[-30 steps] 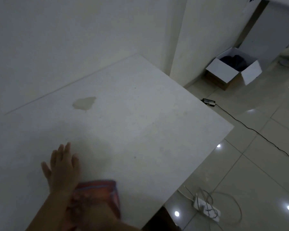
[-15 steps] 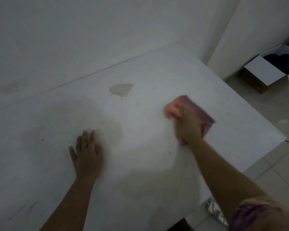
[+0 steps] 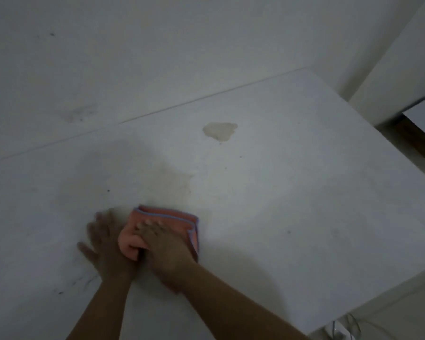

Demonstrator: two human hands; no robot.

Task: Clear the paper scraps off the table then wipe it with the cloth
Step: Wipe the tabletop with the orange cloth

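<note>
A folded pink cloth [image 3: 168, 220] with a purple edge lies on the white table [image 3: 304, 204], near its front middle. My right hand [image 3: 163, 249] presses down on the cloth and grips its near fold. My left hand [image 3: 106, 244] rests flat on the table with fingers spread, right beside the cloth on its left; it is blurred. A beige stain [image 3: 220, 130] marks the table farther back. No paper scraps show on the table.
The table's back edge meets a white wall [image 3: 157, 45]. Its right edge drops to a tiled floor, where part of a cardboard box [image 3: 421, 128] and some cables [image 3: 341, 331] show. Faint dark smudges [image 3: 84, 283] mark the front left.
My right hand has slid the cloth left and toward me, from the table's right side to beside my left hand. The view has shifted left.
</note>
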